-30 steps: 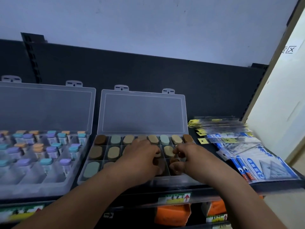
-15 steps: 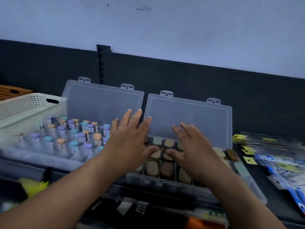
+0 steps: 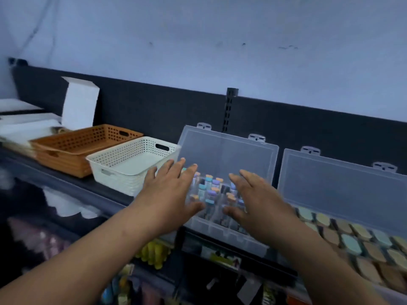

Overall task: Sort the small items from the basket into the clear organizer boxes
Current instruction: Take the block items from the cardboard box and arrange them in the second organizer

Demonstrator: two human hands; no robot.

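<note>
Two clear organizer boxes stand side by side on a dark shelf with lids up. The left box (image 3: pixel 229 235) holds several small items with pastel caps (image 3: pixel 211 187). The right box (image 3: pixel 339 186) holds several oval tan and green pieces (image 3: pixel 350 241). My left hand (image 3: pixel 169 195) hovers over the left box's left end, fingers straight and spread, holding nothing. My right hand (image 3: pixel 256 202) hovers over the same box's right end, fingers also spread. A white perforated basket (image 3: pixel 123 170) stands just left of that box and looks bare inside.
An orange perforated basket (image 3: pixel 72 150) sits behind and left of the white one. A white carton (image 3: pixel 80 105) stands at the back left beside blurred white packs. Packaged goods hang on the lower shelf below the shelf edge (image 3: pixel 105 199).
My view has swung left. Both hands left the right box of oval pieces, opened, and moved over the left box of capped items. The baskets came into view.
</note>
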